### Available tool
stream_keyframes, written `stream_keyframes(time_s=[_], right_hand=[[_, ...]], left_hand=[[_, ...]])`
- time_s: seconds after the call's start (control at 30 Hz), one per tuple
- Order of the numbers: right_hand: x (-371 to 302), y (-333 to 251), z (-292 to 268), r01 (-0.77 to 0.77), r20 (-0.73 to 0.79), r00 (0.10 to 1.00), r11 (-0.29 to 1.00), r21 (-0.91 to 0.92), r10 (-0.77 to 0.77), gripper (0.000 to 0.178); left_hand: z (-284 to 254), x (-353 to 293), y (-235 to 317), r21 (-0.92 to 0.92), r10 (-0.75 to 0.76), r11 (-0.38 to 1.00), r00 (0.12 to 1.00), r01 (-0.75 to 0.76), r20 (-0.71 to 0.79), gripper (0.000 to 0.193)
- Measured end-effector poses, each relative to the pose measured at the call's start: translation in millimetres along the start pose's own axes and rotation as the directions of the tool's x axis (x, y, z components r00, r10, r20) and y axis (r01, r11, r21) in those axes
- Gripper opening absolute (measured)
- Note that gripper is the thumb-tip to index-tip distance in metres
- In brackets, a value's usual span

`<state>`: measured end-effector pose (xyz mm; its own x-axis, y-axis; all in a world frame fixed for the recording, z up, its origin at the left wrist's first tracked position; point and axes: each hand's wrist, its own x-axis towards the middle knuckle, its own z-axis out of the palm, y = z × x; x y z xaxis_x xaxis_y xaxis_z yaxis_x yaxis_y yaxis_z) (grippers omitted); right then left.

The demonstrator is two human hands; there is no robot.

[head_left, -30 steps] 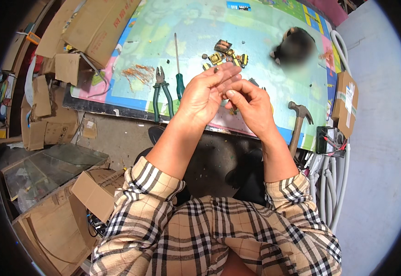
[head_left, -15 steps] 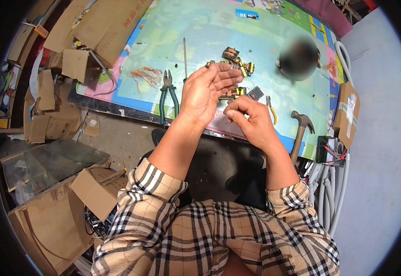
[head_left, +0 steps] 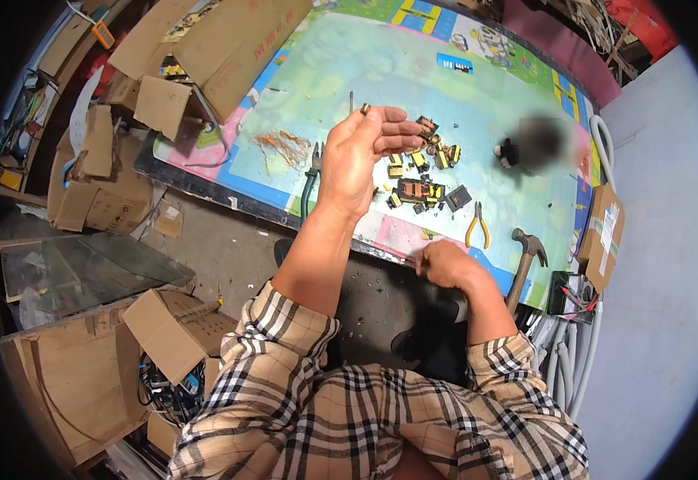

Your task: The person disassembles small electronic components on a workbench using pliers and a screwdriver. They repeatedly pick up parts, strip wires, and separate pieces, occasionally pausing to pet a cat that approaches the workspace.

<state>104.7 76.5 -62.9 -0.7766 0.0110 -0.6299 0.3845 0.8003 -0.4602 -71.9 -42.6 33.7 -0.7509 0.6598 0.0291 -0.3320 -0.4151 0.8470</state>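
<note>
My left hand is raised over the table's front part, its palm turned to the right. Between its thumb and forefinger is a small copper-coloured cylinder; the other fingers stretch out. Lower, by the front edge, my right hand has its fingers curled downward, and whatever they may hold is hidden. Several yellow-and-black transformer pieces lie between and beyond the hands, beside a black square block. Green-handled pliers are partly covered by my left hand, and a screwdriver shaft shows behind it.
Yellow-handled pliers and a claw hammer lie on the right side of the table. Loose copper wire lies at the left, near a large cardboard box. A blurred dark shape sits at the far right.
My right hand has drawn away from the left, down to the table's front edge, uncovering the transformer pieces. The left hand stays raised with the copper cylinder. The view has shifted.
</note>
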Motion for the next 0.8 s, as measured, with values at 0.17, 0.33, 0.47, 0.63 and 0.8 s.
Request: stream_keyframes(time_s=[0.17,0.33,0.47,0.63,0.8], right_hand=[[19.8,2.6,50.8,-0.042,0.453,0.883,0.984,-0.174,0.118,0.028],[26.9,2.9,53.4,-0.031,0.458,0.888,1.0,0.007,0.024,0.031],[6.0,10.8,3.7,-0.078,0.042,0.997,0.863,0.499,0.065,0.023],[-17.4,17.1,-43.3,-0.388,-0.604,0.679,0.903,0.186,0.417,0.017],[-21.0,12.5,-54.0,-0.252,-0.864,0.345,0.923,0.292,0.368,0.019]], left_hand=[[-4.6,2.6,15.6,0.005,0.007,1.0,0.999,-0.007,-0.036,0.032],[-0.3,2.3,13.4,0.061,-0.091,0.994,0.995,0.089,0.032,0.032],[-7.1,-0.9,8.9,0.181,-0.109,0.979,0.992,0.096,0.064,0.035],[-2.4,-4.4,-9.4,0.193,-0.178,0.968,0.981,0.16,0.075,0.037],[9.6,-5.3,-21.5,0.317,-0.161,0.941,0.981,0.121,0.104,0.039]])
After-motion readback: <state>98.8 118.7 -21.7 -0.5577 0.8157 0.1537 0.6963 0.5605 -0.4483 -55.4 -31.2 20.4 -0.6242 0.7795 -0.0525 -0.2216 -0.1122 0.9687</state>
